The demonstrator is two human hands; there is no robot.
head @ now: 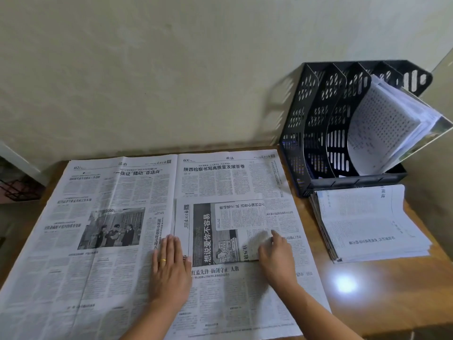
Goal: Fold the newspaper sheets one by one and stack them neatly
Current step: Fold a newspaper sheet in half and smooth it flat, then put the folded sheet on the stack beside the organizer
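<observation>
Two flat, unclenched hands: left hand (168, 263) and right hand (275, 256) on folded newspaper (220, 231).

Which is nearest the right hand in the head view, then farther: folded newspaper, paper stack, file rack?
1. Folded newspaper, under the right hand.
2. Paper stack, to its right.
3. File rack, far right, by the wall.

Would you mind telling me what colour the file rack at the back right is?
Black, with perforated dividers; the file rack shows in the head view.

The open newspaper sheet (117, 241) reads "02", "03" and "陕西检察书写高质量发展答卷"; the folded sheet (220, 231) reads "想说爱你不容易"
</observation>
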